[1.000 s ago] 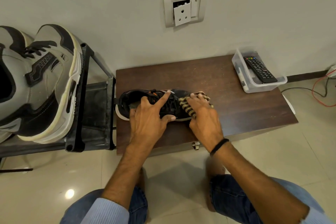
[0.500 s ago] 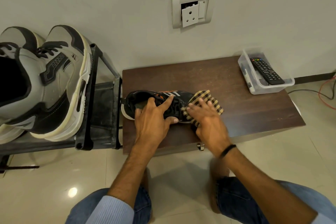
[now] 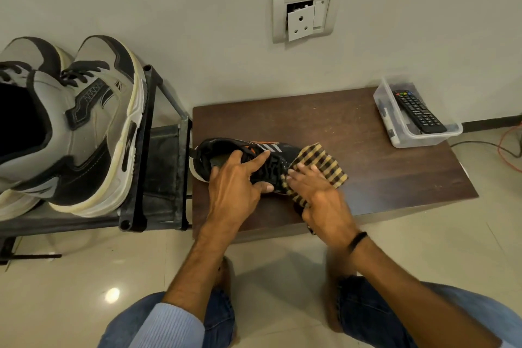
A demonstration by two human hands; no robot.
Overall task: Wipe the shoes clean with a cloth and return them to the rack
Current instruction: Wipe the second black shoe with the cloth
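Clutter surrounds the low brown table (image 3: 367,155): a metal rack (image 3: 158,178) just beside its left end carries 2 grey-and-black sneakers (image 3: 84,127), a clear plastic box (image 3: 418,138) on its far right corner holds 1 black remote (image 3: 418,111), and a damaged wall socket (image 3: 306,11) sits above it. Lettering on the nearer sneaker's side panel is too small to read. The black shoe (image 3: 271,161), showing 3 white stripes, lies at the table's front left, where the left hand (image 3: 234,186) grips its collar and the right hand (image 3: 319,195), fingers flat, presses a checked cloth (image 3: 319,161) over its toe.
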